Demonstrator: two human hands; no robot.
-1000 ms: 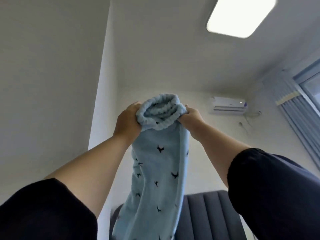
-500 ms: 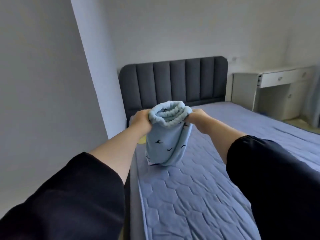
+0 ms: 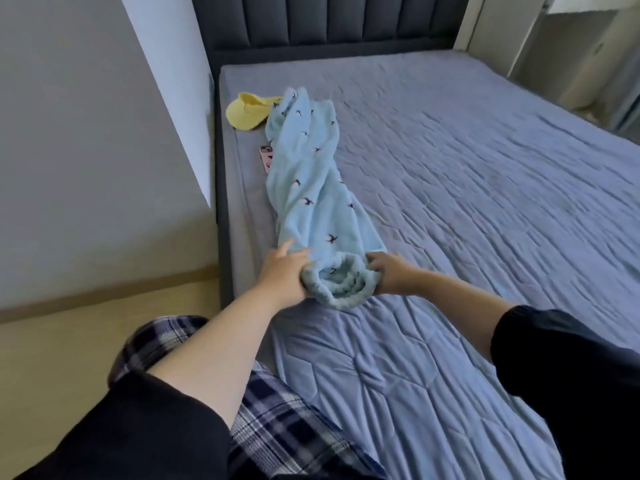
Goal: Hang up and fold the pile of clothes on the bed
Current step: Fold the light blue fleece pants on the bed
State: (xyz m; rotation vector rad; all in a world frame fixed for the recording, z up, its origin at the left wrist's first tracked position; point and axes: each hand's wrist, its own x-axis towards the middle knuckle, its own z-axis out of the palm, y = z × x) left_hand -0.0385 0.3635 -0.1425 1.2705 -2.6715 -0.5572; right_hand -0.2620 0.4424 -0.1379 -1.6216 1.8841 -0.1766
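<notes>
Your left hand (image 3: 282,273) and right hand (image 3: 389,273) each grip one side of the gathered waistband (image 3: 341,289) of light blue bird-print pants (image 3: 311,188). Your fingers are curled into the fabric, with the left forefinger sticking out. The pants lie along the bed (image 3: 485,202) from centre frame toward upper left. Their far end is just beside a yellow cap (image 3: 247,110), and a pink phone (image 3: 266,157) shows at their left edge.

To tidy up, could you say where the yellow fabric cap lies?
Head view: the yellow cap lies far left on the bed, beside blue fleece trousers.
</notes>
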